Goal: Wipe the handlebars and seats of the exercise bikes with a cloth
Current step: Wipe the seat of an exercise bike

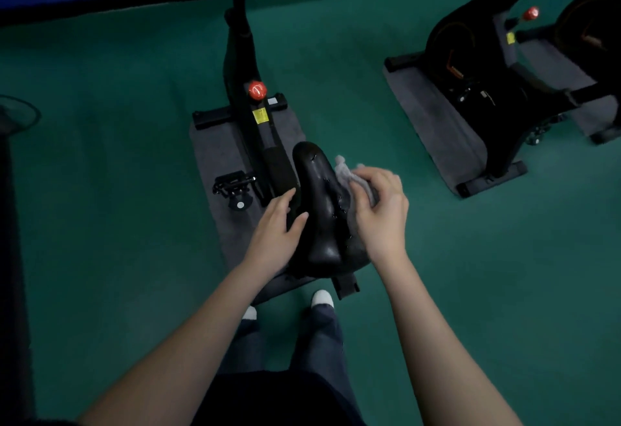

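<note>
A black bike seat [319,204] points away from me in the middle of the head view, its surface cracked in places. My left hand [279,227] rests on the seat's left side with straight fingers and the thumb lying on top. My right hand [379,204] grips a grey cloth [346,170] and presses it against the seat's right side. The bike's frame [248,113] with a red knob [257,90] runs forward from the seat. Its handlebars are out of view.
The bike stands on a grey mat [221,157] on a green floor. A second black exercise bike [497,66] on its own mat stands at the upper right. A pedal [235,185] sticks out left of the seat. My feet [322,298] are just behind the bike's rear bar.
</note>
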{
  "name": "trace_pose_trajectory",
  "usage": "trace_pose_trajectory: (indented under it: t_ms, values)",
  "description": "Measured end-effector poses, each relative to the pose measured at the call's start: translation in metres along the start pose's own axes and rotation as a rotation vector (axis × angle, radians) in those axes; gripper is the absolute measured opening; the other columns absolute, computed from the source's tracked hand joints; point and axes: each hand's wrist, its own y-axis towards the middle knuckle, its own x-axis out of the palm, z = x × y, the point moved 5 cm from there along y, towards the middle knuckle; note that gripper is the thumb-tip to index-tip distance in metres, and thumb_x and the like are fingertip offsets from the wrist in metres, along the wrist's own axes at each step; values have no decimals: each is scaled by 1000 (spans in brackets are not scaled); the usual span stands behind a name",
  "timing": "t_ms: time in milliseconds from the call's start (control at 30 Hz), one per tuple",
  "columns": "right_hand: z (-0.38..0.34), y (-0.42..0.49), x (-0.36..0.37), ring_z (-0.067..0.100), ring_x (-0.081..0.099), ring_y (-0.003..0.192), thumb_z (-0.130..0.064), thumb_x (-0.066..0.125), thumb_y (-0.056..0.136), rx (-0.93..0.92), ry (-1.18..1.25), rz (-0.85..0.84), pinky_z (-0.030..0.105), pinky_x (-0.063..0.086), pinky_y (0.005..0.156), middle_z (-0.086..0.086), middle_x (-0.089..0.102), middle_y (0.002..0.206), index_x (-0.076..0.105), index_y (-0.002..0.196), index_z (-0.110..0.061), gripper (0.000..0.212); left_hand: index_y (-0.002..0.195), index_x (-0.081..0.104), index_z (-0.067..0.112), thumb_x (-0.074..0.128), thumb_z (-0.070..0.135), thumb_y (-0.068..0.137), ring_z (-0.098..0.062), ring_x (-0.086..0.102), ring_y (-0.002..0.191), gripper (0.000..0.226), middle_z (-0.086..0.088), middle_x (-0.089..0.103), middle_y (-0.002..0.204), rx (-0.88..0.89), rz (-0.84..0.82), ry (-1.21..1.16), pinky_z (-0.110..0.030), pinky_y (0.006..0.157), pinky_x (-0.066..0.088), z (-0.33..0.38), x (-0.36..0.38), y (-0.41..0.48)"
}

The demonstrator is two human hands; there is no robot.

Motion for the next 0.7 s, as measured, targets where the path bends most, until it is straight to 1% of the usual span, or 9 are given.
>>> trace_pose_trajectory:
  t_ms: [67,133,167,267,367,467,567,633,700]
  values:
    - [1,23,12,23,56,102,-2,62,88,-70,1,-52,3,30,89,9,67,101,71,95,-4,12,146,32,19,51,32,96,-15,42,130,54,1,39,145,-22,61,-10,-27,109,31,0,6,3]
    - [2,45,26,25,56,102,0,62,87,-148,5,-103,7,32,89,11,66,101,71,94,-3,12,145,34,17,52,30,96,-14,40,131,54,-1,41,144,-61,135,-42,-21,106,28,1,15,6]
    - [3,53,34,26,55,102,0,62,87,-182,5,-133,9,33,89,12,66,101,71,95,-2,12,144,35,16,53,28,96,-15,41,131,53,-1,42,143,-80,168,-67,-20,105,28,2,18,8]
    - [10,70,62,26,52,108,-1,61,88,-288,6,-305,6,30,91,12,63,105,71,99,-2,15,142,40,16,55,24,95,-16,46,127,50,-3,46,140,-132,287,-149,-30,109,34,4,30,14]
    - [21,68,77,28,51,109,0,62,87,-388,3,-439,13,31,93,12,62,104,71,102,-3,18,139,44,20,56,21,94,-13,49,122,47,-1,49,137,-156,378,-225,-33,107,38,5,38,20]
    - [36,58,72,25,50,100,3,65,83,-471,26,-477,6,30,91,8,61,98,71,100,-5,19,136,49,19,60,16,91,-12,51,120,46,4,53,131,-173,449,-295,-35,106,41,1,44,21]
    - [44,60,67,24,53,98,3,67,82,-471,68,-473,4,31,92,8,62,97,72,98,-5,18,130,55,18,63,9,88,-16,55,117,43,3,58,123,-158,492,-325,-40,104,43,-4,46,22]
    - [39,73,72,26,56,99,3,67,82,-438,104,-440,3,32,90,9,64,96,73,96,-3,16,125,58,24,64,8,87,-14,57,114,42,6,59,118,-137,506,-356,-39,103,45,-6,46,23]
    - [29,88,82,25,57,104,2,65,85,-411,137,-435,4,32,91,9,67,98,73,96,-4,16,120,58,33,65,9,87,-11,58,111,42,12,60,114,-130,518,-379,-35,101,46,-9,46,24]
